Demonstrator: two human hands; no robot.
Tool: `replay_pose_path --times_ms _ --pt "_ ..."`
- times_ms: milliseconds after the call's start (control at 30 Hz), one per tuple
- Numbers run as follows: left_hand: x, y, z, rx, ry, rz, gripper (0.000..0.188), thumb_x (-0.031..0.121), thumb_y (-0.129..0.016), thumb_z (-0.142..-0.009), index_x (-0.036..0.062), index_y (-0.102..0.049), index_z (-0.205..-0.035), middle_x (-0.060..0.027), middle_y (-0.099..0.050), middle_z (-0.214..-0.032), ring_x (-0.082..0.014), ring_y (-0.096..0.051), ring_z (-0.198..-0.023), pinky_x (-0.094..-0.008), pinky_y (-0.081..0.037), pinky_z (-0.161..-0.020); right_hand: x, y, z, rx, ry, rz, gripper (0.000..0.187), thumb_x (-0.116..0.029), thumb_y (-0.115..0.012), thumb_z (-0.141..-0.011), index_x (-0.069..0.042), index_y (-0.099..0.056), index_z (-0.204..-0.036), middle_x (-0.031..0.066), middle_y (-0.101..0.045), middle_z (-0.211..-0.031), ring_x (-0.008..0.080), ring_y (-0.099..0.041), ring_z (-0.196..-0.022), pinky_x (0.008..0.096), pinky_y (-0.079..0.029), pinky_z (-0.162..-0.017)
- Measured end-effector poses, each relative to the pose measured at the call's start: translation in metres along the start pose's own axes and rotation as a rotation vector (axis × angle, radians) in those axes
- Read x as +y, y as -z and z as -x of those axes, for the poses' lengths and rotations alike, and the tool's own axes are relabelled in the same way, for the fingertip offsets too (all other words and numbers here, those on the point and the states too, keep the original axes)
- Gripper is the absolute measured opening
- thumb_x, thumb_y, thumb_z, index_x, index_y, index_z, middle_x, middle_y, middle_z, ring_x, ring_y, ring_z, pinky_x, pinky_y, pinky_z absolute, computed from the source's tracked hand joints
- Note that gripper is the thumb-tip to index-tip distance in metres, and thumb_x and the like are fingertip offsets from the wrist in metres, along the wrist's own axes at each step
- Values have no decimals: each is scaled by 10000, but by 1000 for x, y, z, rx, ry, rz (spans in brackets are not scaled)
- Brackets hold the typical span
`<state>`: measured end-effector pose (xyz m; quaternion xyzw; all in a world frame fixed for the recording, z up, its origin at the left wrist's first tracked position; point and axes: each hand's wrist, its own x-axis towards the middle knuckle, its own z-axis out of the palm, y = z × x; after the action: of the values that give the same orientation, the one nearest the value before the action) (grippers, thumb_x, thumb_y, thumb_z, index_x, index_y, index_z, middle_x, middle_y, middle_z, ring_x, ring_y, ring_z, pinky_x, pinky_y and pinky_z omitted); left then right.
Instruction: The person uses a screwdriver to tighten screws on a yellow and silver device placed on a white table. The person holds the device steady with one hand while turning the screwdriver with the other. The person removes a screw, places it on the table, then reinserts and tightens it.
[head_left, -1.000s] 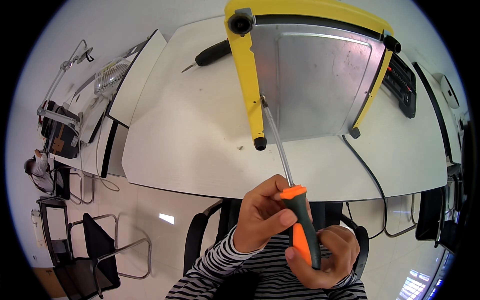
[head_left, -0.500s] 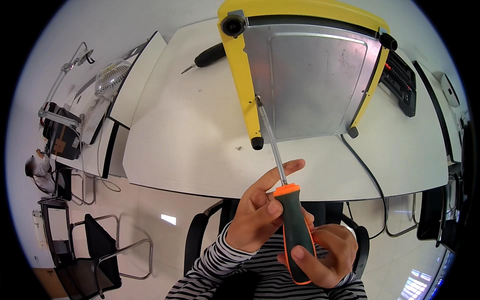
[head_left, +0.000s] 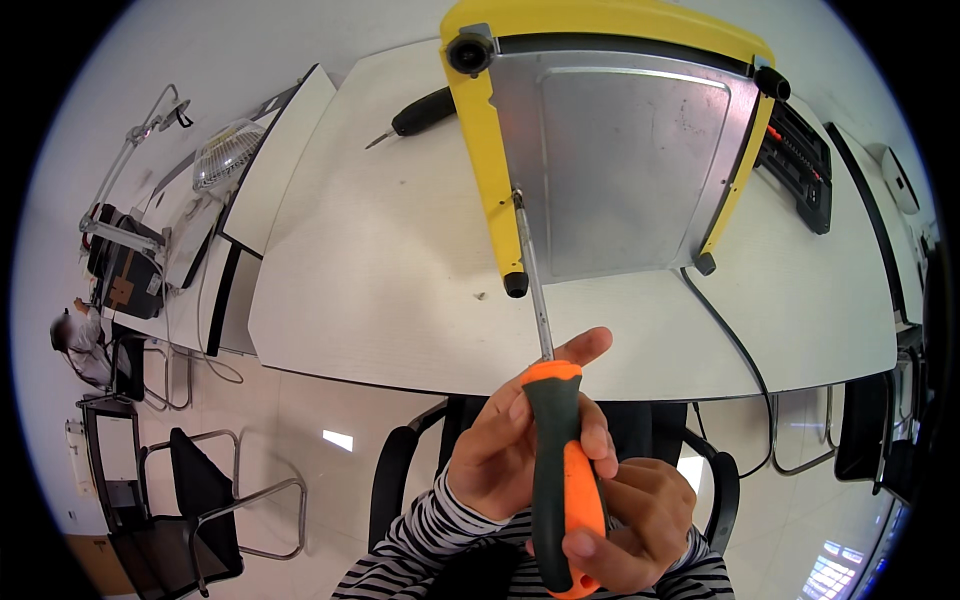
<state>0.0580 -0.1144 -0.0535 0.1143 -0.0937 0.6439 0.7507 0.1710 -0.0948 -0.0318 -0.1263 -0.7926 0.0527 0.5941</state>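
Both of my hands are on a long screwdriver (head_left: 556, 470) with a dark green and orange handle. My left hand (head_left: 497, 450) curls its fingers around the upper end of the handle, near the shaft. Lower down, my right hand (head_left: 640, 520) grips the handle's butt end between thumb and fingers. The shaft's tip meets the left edge of a metal base plate, beside the yellow frame of an appliance (head_left: 620, 160). This appliance rests tilted up on the table, its underside facing me, with black feet at the corners.
The white table (head_left: 370, 300) also carries a black power screwdriver (head_left: 422, 112) at the back left and a dark tool case (head_left: 800, 165) at the right. A black cord (head_left: 735, 345) runs off the front edge. Chairs (head_left: 205, 500) stand at left, where another person (head_left: 85, 340) sits.
The screwdriver handle has swung left and rolled, so more of its orange side shows. My right hand has shifted slightly left and down with it; the tip stays in place.
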Motion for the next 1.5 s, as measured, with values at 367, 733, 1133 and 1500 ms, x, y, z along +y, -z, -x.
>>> replay_pose_path --times_ms 367,733,1133,1500 --pt "-14 2 2 -6 -109 92 511 242 -275 -880 -15 -85 -1279 -122 -536 -886 -237 -518 -851 -365 -386 -825 -11 -4 -12 -4 -32 122 240 -336 -574 -749 -142 -607 -887 80 -470 -620 141 -468 -441 204 -384 -371" --pt "16 -12 -3 255 -126 -781 337 165 -599 -734 -3 -371 -917 -118 -565 -689 -203 -587 -631 -301 -496 -600 -7 5 -9 -118 -3 145 224 -212 -613 -697 -179 -594 -918 96 -447 -720 165 -453 -483 219 -381 -387" --pt "14 -10 -5 248 118 -400 434 257 -495 -803 -34 -364 -1096 -190 -568 -824 -254 -591 -774 -342 -493 -691 -22 10 1 -186 -304 257 379 -276 -687 -620 -197 -521 -951 54 -444 -764 141 -463 -537 217 -366 -432" --pt "13 -11 -5 231 136 -452 557 290 -461 -815 -49 -242 -1200 -192 -542 -890 -233 -553 -823 -318 -454 -740 -20 4 3 -130 -264 327 329 -195 -677 -595 -207 -556 -901 51 -408 -787 154 -443 -576 213 -370 -449"
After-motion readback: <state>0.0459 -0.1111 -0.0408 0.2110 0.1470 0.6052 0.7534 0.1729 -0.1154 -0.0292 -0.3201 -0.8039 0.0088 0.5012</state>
